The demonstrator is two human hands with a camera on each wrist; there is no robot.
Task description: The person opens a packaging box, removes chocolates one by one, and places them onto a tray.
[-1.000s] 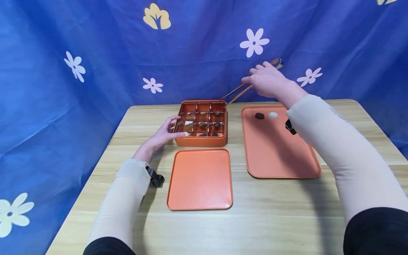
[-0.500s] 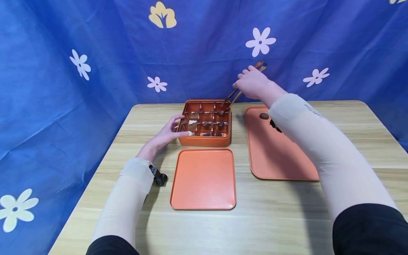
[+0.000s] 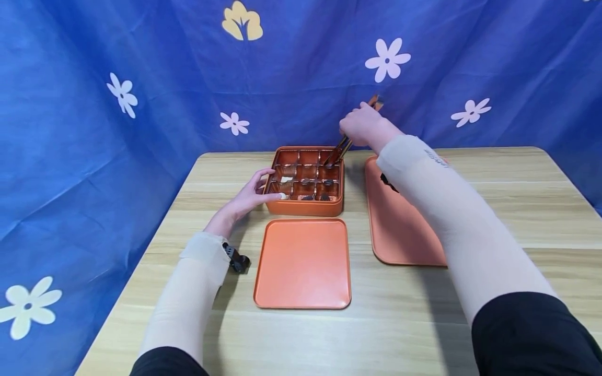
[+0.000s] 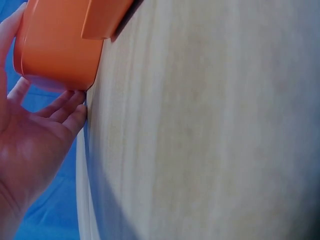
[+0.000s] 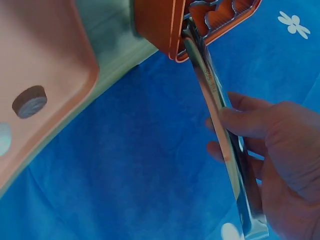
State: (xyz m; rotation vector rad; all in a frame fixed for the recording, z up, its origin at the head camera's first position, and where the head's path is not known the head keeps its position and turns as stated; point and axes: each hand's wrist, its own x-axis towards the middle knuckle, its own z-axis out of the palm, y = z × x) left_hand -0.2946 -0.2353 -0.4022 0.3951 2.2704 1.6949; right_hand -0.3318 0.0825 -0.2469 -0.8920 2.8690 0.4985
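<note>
An orange-brown box (image 3: 304, 208) with a divided insert stands at the back of the table. My left hand (image 3: 243, 201) touches its left side, thumb over the front left rim. In the left wrist view the fingers (image 4: 62, 107) lie fairly straight against the box's wall (image 4: 62, 42). My right hand (image 3: 364, 124) grips metal tongs (image 5: 210, 90) around their arms. The tongs' tips reach into the back right compartment, arms close together; I cannot tell whether they hold anything. Small dark pieces (image 3: 325, 197) and white pieces (image 3: 286, 179) lie in other compartments.
A square orange tray (image 3: 302, 263) lies in front of the box. Right of it is a larger pinkish-orange tray (image 3: 400, 230), partly under my right arm. On it, a round dark brown piece (image 5: 30, 102) and a white piece (image 5: 4, 139) show. Blue cloth (image 3: 301, 68) hangs behind the table.
My right hand has moved left and toward the box, and the tongs' tips have gone down into the back right compartment. Their arms have come together. My left hand stays at the box.
</note>
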